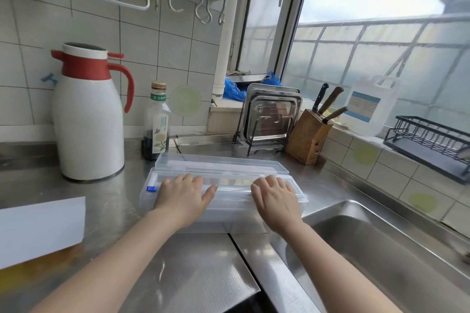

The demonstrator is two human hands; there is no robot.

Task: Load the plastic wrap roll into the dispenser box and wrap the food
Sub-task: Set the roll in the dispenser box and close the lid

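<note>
Both hands lie flat, fingers straight, on the clear box (223, 201): the left hand (181, 197) near its blue-tabbed end, the right hand (276, 199) near the other. The box sits on the steel worktop (122, 185), its right end just beside the sink (381, 249), its lid open toward the wall.

The dispenser box (223, 201) is clear, shiny plastic with a small blue plastic piece (150, 188). The counter (193, 269) is grey metal, partly bumpy, and the sink (381, 249) is smooth shiny metal. The knife block (306, 137) is wood. The jug (89, 119) is smooth white and red plastic. The trays (270, 114) are shiny metal.
</note>
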